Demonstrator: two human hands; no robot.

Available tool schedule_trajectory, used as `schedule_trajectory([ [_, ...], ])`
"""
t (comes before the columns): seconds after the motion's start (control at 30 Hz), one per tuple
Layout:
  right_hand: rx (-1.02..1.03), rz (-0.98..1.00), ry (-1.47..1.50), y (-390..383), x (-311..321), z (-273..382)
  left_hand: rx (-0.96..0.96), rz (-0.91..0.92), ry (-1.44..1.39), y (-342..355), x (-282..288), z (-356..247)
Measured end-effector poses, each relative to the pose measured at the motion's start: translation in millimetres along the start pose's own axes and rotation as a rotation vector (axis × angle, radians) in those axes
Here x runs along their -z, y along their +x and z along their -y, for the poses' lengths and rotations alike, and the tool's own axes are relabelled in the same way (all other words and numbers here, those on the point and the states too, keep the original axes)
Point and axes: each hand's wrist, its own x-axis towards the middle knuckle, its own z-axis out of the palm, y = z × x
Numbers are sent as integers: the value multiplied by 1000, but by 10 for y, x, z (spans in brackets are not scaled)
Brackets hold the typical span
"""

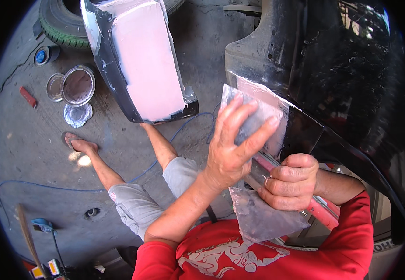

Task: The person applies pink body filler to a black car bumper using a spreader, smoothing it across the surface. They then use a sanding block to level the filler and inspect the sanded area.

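Diffuse daylight keeps the scene moderately bright, and the long black car panel coated in matte pale-pink filler [146,60] is its palest broad surface. Below left of that panel, two small sunlit patches [85,160] bleach the grey concrete floor [48,154]. Right of the panel, the glossy black car body [352,70] shows whitish glare amid deep darkness. Below right of it, the fingers [289,186] look fairly crisp. A black fisheye vignette surrounds everything, fringed bluish-violet far left of the panel.
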Motion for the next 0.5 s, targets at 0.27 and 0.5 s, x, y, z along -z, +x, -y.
schedule_trajectory([
  [0.27,-5,-12,-14,-3,-19,15,24,101,-67,-379,-27,64],
  [0.5,5,46,-32,14,6,19,3,173,42,-147,427,270],
])
